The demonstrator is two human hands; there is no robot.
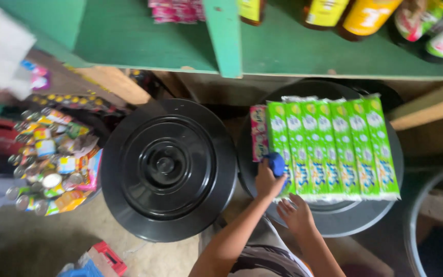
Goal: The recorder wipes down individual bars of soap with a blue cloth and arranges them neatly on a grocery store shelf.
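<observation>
Left hand (pixel 268 182) has its fingers closed on a blue cloth (pixel 276 163) pressed to the near end of the green packs (pixel 334 149) lying on the right black lid (pixel 329 218), right hand (pixel 296 215) open, fingers spread, apparently steadying the packs' near edge; wiped extent unclear.

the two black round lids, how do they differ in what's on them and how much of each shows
The left black lid is bare, so its raised rings and centre knob show in full. The right black lid carries a row of green sachet packs and a pink pack, so only its rim shows. The left hand, holding a blue object, and the right hand rest on the right lid, not the left. Both are round, black and glossy.
</observation>
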